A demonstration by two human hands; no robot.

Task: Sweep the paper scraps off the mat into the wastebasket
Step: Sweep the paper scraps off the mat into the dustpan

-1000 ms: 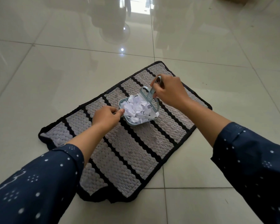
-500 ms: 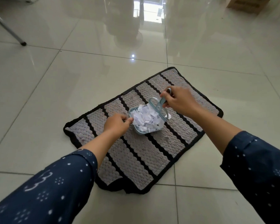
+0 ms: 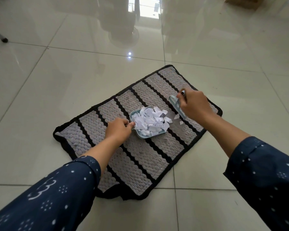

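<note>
A grey woven mat (image 3: 140,154) with black stripes lies at an angle on the tiled floor. On its middle sits a small pale blue dustpan (image 3: 144,136) heaped with white paper scraps (image 3: 151,121). My left hand (image 3: 119,129) pinches the dustpan's near-left edge. My right hand (image 3: 194,105) grips a small pale blue brush (image 3: 175,104), held on the mat to the right of the pan. Two loose scraps (image 3: 178,119) lie on the mat between the brush and the pan. No wastebasket is in view.
Glossy beige floor tiles (image 3: 73,77) surround the mat. A metal leg with a black foot (image 3: 2,38) stands at the far left. A cardboard box (image 3: 245,1) sits at the top right corner.
My right hand has drawn the brush away from over the dustpan to the right side of the mat. The left hand keeps hold of the pan. The camera has tilted back.
</note>
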